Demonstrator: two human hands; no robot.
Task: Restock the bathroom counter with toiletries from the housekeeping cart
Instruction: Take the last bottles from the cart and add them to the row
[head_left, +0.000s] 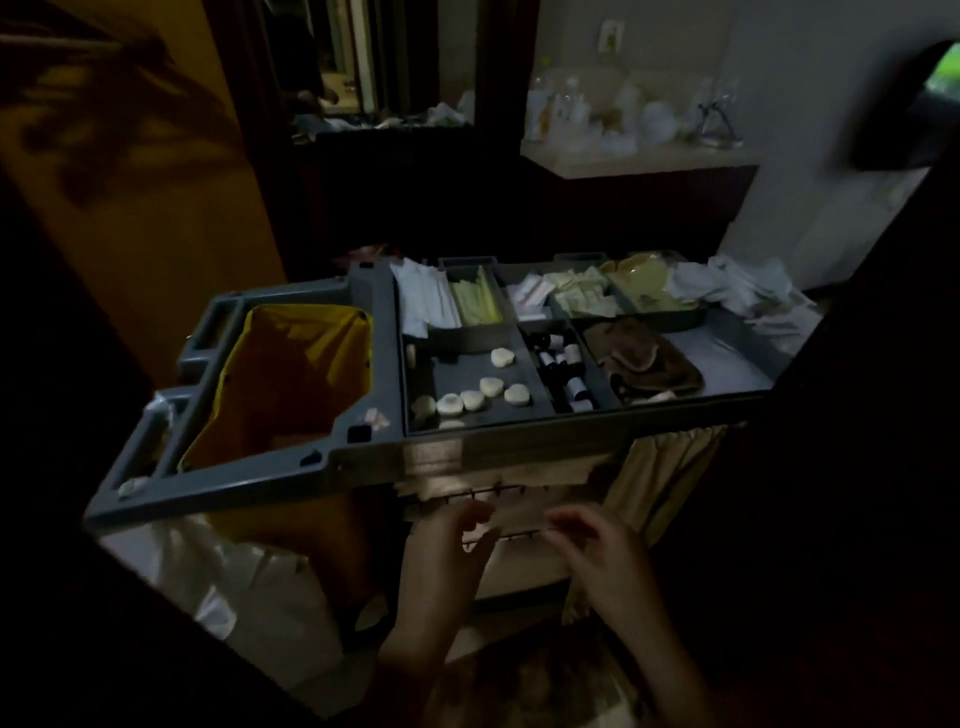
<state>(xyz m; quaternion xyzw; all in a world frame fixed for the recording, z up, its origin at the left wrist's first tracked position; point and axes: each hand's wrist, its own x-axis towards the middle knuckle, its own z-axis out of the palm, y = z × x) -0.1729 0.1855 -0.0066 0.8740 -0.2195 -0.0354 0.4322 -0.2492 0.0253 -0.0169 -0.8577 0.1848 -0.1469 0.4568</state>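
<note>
At the left of the frame, a yellow bag (291, 374) hangs open inside the grey frame of the housekeeping cart (363, 452). Right of it, the cart's top tray is split into compartments. White paper packets (426, 301) lie in the far left one, and round white soaps (472, 399) are scattered in the wide near one. Below the tray's front edge, at lower centre, the left hand (447, 551) hovers with its fingers loosely curved and released, holding nothing visible. Small dark bottles (563, 364) fill the narrow compartment beside the soaps, with pale sachets (582, 296) behind them. The right hand (597, 551) is just beside the left. Its fingers are bent, but through the blur and dim light I cannot tell whether they pinch anything. A brown cloth (644, 364) lies further right. The counter (639, 158), at upper right, carries blurred pale bottles.
</note>
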